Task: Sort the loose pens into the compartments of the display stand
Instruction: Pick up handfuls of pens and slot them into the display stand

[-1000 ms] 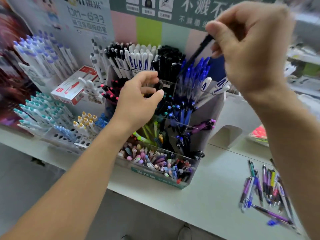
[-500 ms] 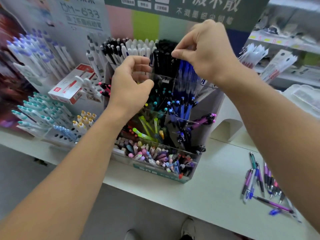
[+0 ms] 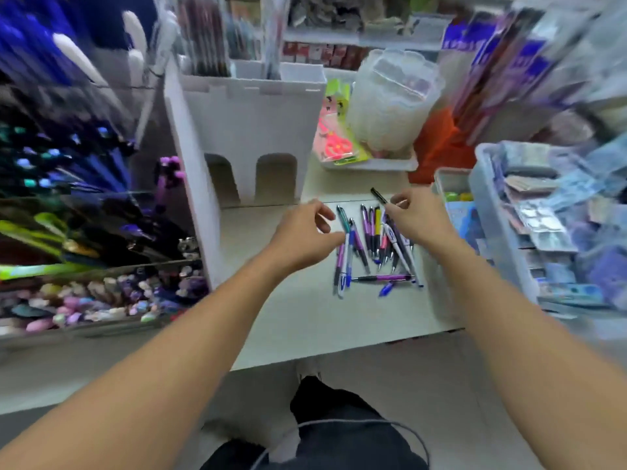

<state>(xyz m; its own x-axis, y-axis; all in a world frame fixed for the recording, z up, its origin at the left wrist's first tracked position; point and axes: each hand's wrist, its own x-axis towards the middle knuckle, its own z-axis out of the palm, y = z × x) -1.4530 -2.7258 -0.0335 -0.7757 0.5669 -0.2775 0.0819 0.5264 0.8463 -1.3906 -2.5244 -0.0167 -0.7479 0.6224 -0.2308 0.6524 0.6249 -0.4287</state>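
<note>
Glossy plastic pens (image 3: pixel 369 245), matt white counter (image 3: pixel 305 320), translucent plastic tub (image 3: pixel 390 100)

No text, label, brand or number is legible. Motion blur smears the frame. Purple-and-white packets (image 3: pixel 502 62) at the upper right carry white lettering, unreadable. The pen stand (image 3: pixel 101 232) at the left, the green card (image 3: pixel 334 96) at upper centre and the loose pens (image 3: pixel 373 245) show no readable marking.
</note>
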